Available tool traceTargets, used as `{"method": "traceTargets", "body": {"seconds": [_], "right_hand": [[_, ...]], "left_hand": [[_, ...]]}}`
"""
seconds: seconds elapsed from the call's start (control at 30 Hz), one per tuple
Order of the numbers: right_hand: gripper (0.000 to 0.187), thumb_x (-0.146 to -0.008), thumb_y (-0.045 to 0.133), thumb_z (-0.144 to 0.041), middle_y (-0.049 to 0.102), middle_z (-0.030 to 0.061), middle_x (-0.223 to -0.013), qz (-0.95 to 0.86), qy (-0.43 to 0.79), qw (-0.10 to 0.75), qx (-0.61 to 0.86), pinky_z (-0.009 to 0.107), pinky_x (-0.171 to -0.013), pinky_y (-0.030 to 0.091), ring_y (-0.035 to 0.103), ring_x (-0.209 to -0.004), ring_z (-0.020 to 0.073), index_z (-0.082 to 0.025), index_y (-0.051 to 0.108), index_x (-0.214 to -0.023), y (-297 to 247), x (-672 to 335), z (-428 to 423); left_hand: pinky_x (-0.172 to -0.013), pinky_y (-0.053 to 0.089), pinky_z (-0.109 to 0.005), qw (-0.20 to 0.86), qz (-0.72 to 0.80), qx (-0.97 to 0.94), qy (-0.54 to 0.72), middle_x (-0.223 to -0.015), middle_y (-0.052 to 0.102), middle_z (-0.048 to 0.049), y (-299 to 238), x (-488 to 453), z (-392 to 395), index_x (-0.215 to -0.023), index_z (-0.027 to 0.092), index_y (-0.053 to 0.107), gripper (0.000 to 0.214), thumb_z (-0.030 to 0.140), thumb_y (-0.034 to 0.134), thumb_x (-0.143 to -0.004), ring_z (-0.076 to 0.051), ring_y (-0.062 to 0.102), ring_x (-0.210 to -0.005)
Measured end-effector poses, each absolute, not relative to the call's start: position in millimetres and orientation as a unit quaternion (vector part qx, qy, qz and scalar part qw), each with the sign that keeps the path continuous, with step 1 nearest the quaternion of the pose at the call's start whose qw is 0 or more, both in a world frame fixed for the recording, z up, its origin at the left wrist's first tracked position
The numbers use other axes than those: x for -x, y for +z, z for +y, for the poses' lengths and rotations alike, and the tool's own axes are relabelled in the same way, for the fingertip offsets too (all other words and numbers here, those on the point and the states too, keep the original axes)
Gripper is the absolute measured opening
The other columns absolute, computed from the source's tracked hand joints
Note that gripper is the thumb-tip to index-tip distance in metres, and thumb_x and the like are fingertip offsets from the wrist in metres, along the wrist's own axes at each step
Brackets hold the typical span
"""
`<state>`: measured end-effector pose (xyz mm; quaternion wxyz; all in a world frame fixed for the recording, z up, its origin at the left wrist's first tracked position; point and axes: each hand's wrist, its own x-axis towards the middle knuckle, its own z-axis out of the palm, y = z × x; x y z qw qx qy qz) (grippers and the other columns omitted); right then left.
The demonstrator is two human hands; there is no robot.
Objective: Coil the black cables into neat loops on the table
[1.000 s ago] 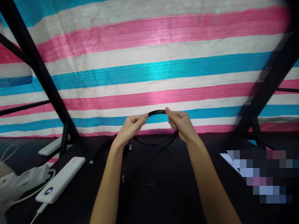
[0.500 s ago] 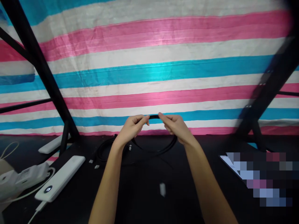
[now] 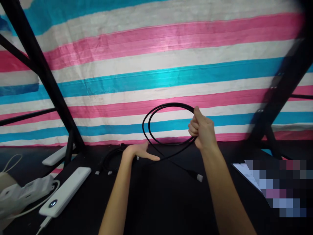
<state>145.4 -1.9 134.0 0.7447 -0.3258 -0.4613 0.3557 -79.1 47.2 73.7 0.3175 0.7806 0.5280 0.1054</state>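
My right hand is closed around one side of a coiled black cable, holding its loops up above the dark table. One end of that cable hangs below the loops and carries a clear-tipped connector. My left hand is low and to the left, fingers stretched out and thumb apart, beside the bottom of the loops. Whether its thumb touches the cable I cannot tell. Behind my left wrist lies a second coiled black cable, with small pale connectors around it, partly hidden by the arm.
A white power bank with a plugged-in cord lies at left, near a white power strip. Another white slab sits behind a black frame post. A phone, partly pixelated, lies at right. A striped tarp hangs behind.
My left hand has let go of the cable, dropped and opened. The right hand has moved rightward, keeping the coil, whose loops now stand out to its left. The hanging connector has swung right.
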Motion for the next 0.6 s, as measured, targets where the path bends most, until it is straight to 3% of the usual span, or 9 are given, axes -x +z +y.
{"method": "traceTargets", "body": {"seconds": [0.1,0.17,0.23,0.33,0.47,0.6], "right_hand": [[0.065,-0.068,0.067,-0.06,0.009,-0.01,-0.045,-0.447,0.35,0.762,0.312,0.023,-0.034,0.004,0.009,-0.036,0.003,-0.021,0.017,-0.051,135,-146,-3],[0.065,-0.07,0.064,-0.061,0.008,-0.0097,-0.046,-0.451,0.336,0.766,0.311,0.024,-0.034,0.004,0.008,-0.036,0.0037,-0.022,0.016,-0.052,137,-148,-5],[0.064,-0.072,0.06,-0.063,0.007,-0.0095,-0.046,-0.458,0.325,0.765,0.315,0.024,-0.034,0.004,0.007,-0.037,0.0042,-0.022,0.015,-0.053,139,-151,-8],[0.064,-0.069,0.063,-0.063,0.009,-0.0095,-0.046,-0.451,0.31,0.771,0.324,0.024,-0.034,0.004,0.008,-0.037,0.004,-0.021,0.017,-0.052,142,-158,-10],[0.065,-0.065,0.071,-0.055,0.011,-0.0094,-0.045,-0.433,0.281,0.788,0.334,0.024,-0.035,0.003,0.01,-0.036,0.003,-0.021,0.019,-0.049,141,-173,-9],[0.063,-0.063,0.074,-0.053,0.013,-0.0093,-0.044,-0.449,0.279,0.777,0.342,0.024,-0.036,0.003,0.011,-0.036,0.0026,-0.021,0.022,-0.046,138,-186,-7]], "left_hand": [[-0.086,0.045,-0.035,0.348,0.482,-0.803,0.037,-0.117,0.062,-0.0142,59,49,54,-0.127,0.017,0.05,0.092,0.067,0.07,-0.051,-0.03,0.06,-0.103],[-0.077,0.048,-0.033,0.377,0.448,-0.81,0.029,-0.101,0.068,-0.011,53,32,55,-0.122,0.017,0.054,0.083,0.064,0.069,-0.055,-0.025,0.064,-0.088],[-0.063,0.049,-0.029,0.417,0.436,-0.797,0.006,-0.076,0.068,-0.0057,49,23,54,-0.11,0.017,0.061,0.067,0.058,0.07,-0.058,-0.02,0.063,-0.066],[-0.048,0.043,-0.025,0.421,0.467,-0.778,-0.005,-0.049,0.055,0.0015,48,29,56,-0.083,0.018,0.068,0.04,0.049,0.071,-0.058,-0.014,0.051,-0.045],[-0.05,0.04,-0.025,0.319,0.558,-0.763,0.069,-0.045,0.05,0.0014,58,61,61,-0.058,0.019,0.062,0.027,0.044,0.07,-0.058,-0.014,0.05,-0.047],[-0.068,0.041,-0.033,0.168,0.656,-0.718,0.16,-0.064,0.064,-0.0076,78,89,59,-0.058,0.019,0.063,0.02,0.038,0.07,-0.061,-0.028,0.061,-0.078]]}}
